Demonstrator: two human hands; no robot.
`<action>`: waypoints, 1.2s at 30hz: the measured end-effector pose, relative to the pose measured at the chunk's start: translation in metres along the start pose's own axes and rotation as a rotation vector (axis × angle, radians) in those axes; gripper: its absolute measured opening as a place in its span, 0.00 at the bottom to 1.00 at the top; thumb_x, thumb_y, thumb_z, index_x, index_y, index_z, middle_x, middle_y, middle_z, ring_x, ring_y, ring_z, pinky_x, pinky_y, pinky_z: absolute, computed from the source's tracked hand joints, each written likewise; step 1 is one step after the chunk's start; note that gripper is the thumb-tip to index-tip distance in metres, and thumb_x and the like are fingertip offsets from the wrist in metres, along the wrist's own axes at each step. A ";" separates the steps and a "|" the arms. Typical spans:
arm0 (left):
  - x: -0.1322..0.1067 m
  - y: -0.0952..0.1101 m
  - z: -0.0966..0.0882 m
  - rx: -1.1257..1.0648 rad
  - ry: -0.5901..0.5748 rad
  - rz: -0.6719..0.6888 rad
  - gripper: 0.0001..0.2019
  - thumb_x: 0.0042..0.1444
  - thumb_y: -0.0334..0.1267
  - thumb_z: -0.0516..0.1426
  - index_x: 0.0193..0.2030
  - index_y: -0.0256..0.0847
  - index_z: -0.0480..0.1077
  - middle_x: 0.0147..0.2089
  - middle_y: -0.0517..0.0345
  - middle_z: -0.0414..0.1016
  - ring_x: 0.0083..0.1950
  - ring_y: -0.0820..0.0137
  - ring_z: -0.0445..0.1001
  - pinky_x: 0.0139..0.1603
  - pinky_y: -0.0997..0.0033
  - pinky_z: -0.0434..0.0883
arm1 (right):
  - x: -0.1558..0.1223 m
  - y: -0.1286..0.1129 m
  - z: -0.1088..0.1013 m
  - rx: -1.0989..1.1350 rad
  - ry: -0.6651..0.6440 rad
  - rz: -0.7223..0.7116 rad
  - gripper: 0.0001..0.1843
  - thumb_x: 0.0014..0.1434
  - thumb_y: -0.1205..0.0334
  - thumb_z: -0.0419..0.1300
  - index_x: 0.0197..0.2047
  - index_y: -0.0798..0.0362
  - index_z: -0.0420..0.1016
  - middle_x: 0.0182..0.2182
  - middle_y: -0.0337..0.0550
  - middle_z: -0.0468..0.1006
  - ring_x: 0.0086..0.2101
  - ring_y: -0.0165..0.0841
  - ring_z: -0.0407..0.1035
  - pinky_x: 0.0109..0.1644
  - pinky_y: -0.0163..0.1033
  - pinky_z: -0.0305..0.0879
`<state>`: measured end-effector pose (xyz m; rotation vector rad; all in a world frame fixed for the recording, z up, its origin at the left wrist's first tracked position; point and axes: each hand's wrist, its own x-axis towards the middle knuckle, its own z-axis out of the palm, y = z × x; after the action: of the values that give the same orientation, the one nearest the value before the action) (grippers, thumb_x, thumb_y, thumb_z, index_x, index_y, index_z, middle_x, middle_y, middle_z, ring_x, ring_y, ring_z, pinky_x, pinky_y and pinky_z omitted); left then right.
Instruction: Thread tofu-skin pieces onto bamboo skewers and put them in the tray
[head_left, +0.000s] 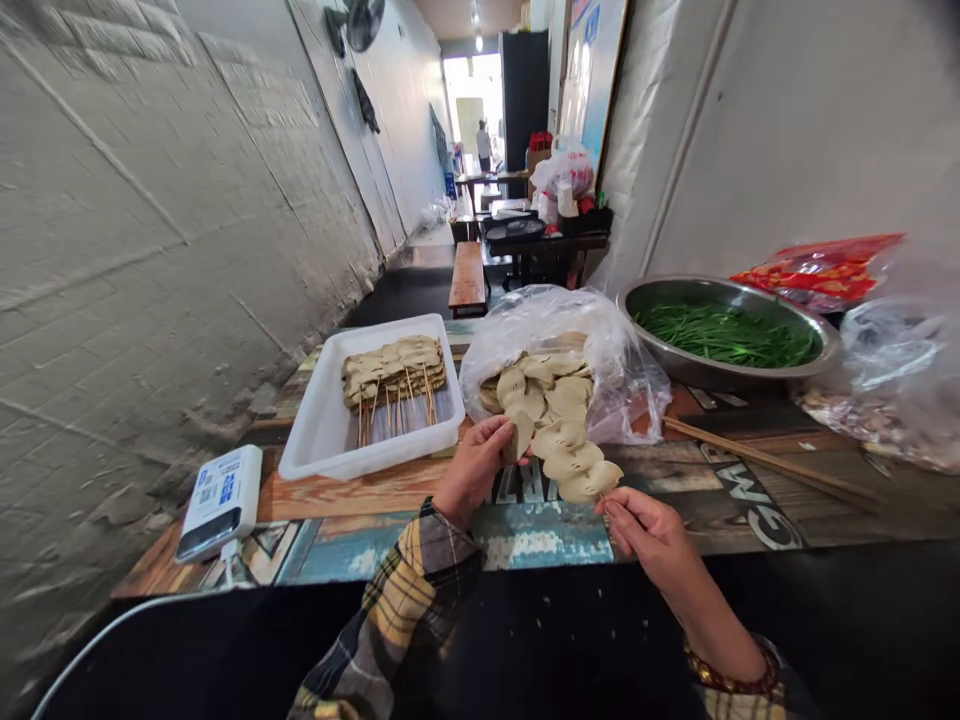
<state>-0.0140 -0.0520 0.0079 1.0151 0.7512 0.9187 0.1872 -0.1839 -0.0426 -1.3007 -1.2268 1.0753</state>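
Pinched in my left hand [480,462] is a flat, round beige slice [519,437], possibly tofu or gluten. My right hand [643,530] grips the end of a skewer threaded with several overlapping slices [579,462], which points up and left toward the slice in my left hand. Most of that skewer's stick is hidden. Just beyond my hands, an open clear plastic bag [634,385] holds a heap of loose slices [551,385]. Left of it, finished-looking skewers [394,370] lie stacked in a white plastic tray [304,450], sticks facing me.
On the right stands a steel bowl [817,365] of green chives, near a pair of long chopsticks [772,462] and plastic bags [892,350]. A white payment box [221,500] with a cable sits at the left. Farther back are a bench [469,275], tables and a distant person [484,145].
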 end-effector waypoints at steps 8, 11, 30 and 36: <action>-0.025 -0.021 -0.014 0.050 0.139 0.052 0.21 0.43 0.40 0.67 0.44 0.36 0.74 0.32 0.59 0.75 0.27 0.77 0.68 0.26 0.78 0.65 | -0.015 -0.009 0.002 -0.192 -0.101 -0.005 0.17 0.65 0.50 0.54 0.36 0.54 0.76 0.13 0.31 0.62 0.16 0.27 0.57 0.24 0.34 0.54; -0.029 -0.026 -0.016 0.089 0.196 0.066 0.20 0.40 0.38 0.68 0.42 0.36 0.74 0.29 0.62 0.74 0.24 0.78 0.66 0.24 0.79 0.61 | -0.028 -0.009 0.009 -0.137 -0.061 0.058 0.18 0.64 0.49 0.54 0.36 0.54 0.76 0.12 0.30 0.61 0.15 0.27 0.55 0.23 0.33 0.52; -0.060 -0.025 -0.013 0.108 0.080 -0.079 0.17 0.43 0.41 0.68 0.40 0.38 0.74 0.32 0.58 0.77 0.31 0.74 0.73 0.33 0.77 0.68 | -0.109 0.015 0.066 0.033 0.054 0.299 0.18 0.61 0.46 0.58 0.36 0.53 0.78 0.16 0.33 0.61 0.16 0.26 0.55 0.19 0.31 0.52; -0.057 -0.028 -0.012 0.117 0.159 -0.040 0.14 0.42 0.40 0.69 0.34 0.37 0.75 0.29 0.59 0.76 0.28 0.75 0.71 0.30 0.78 0.66 | -0.111 0.019 0.064 0.027 -0.002 0.273 0.17 0.63 0.49 0.56 0.39 0.53 0.79 0.16 0.34 0.62 0.16 0.26 0.55 0.19 0.32 0.51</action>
<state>-0.0412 -0.1057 -0.0163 1.0341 0.9645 0.9372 0.1162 -0.2878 -0.0709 -1.4760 -1.0521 1.2818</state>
